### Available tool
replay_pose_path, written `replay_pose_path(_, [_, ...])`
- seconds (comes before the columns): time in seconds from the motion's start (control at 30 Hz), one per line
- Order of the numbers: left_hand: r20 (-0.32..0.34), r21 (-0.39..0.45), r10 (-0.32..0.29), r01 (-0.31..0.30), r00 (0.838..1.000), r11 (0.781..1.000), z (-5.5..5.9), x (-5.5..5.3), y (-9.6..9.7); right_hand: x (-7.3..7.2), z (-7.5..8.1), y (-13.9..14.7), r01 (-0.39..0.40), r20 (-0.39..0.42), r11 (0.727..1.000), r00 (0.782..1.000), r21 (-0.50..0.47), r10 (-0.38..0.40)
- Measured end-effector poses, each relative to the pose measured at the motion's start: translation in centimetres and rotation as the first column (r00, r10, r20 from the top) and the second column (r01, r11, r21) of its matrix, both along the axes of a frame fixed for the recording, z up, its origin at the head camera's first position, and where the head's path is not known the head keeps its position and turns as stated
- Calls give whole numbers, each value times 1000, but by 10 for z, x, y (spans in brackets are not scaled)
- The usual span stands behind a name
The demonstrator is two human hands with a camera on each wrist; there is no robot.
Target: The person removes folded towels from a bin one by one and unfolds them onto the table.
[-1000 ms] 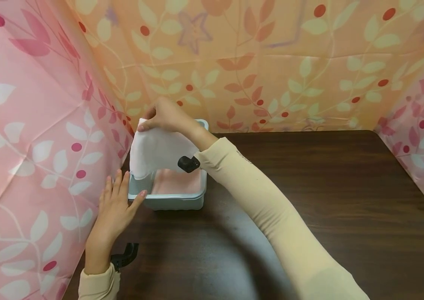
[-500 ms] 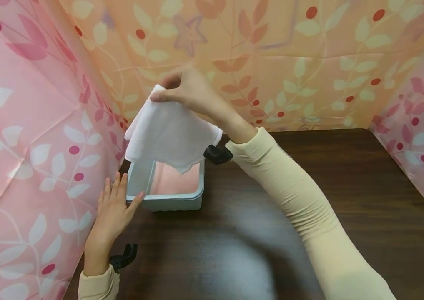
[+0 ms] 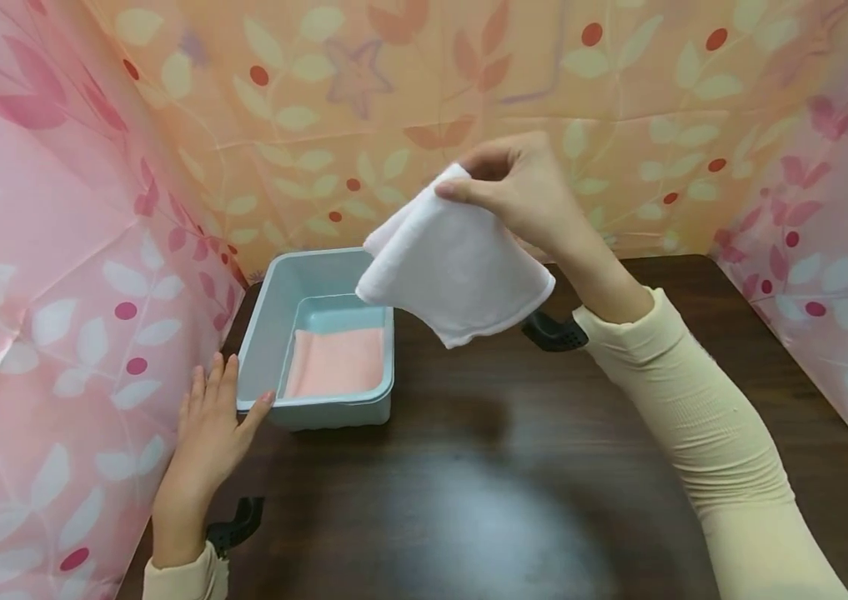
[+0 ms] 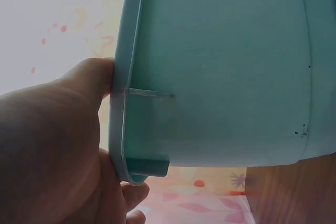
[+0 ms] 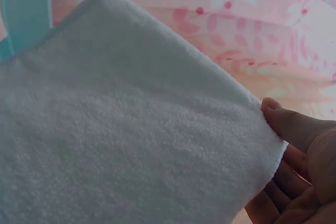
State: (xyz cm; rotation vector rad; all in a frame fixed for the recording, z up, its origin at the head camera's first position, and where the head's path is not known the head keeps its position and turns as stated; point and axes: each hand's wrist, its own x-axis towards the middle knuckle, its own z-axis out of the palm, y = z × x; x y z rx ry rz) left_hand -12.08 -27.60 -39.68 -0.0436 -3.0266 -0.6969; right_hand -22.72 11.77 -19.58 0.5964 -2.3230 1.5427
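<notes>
My right hand (image 3: 521, 196) pinches a small white cloth (image 3: 457, 275) by one corner between thumb and fingers. The cloth, folded over, hangs in the air to the right of a light blue-green plastic bin (image 3: 391, 367). In the right wrist view the white cloth (image 5: 142, 114) fills much of the picture, its corner held at the thumb (image 5: 289, 124). At the bin's near left corner rests my left hand (image 3: 209, 425), fingers straight along the side and thumb against the front rim. Flat inside the bin lies a pink cloth (image 3: 338, 362).
The bin stands on a dark wood table (image 3: 619, 467), near its left edge. Floral sheets enclose it: a pink one (image 3: 41, 350) at the left, an orange one (image 3: 393, 75) behind and another pink one (image 3: 836, 233) at the right.
My right hand has lifted the white cloth up out of the bin and carried it right, uncovering the pink cloth inside. The left hand has kept its place at the bin's corner.
</notes>
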Motion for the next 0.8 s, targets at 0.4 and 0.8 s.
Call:
replay_pose_path(0.4, [-22, -13, -5, 4, 1000, 1000, 0, 0, -2, 17, -93, 29, 135, -17, 991, 991, -4, -135])
replay_pose_path(0.8, [-56, -5, -3, 3, 998, 1000, -2, 1, 0, 60, -140, 28, 102, 66, 986, 993, -129, -94])
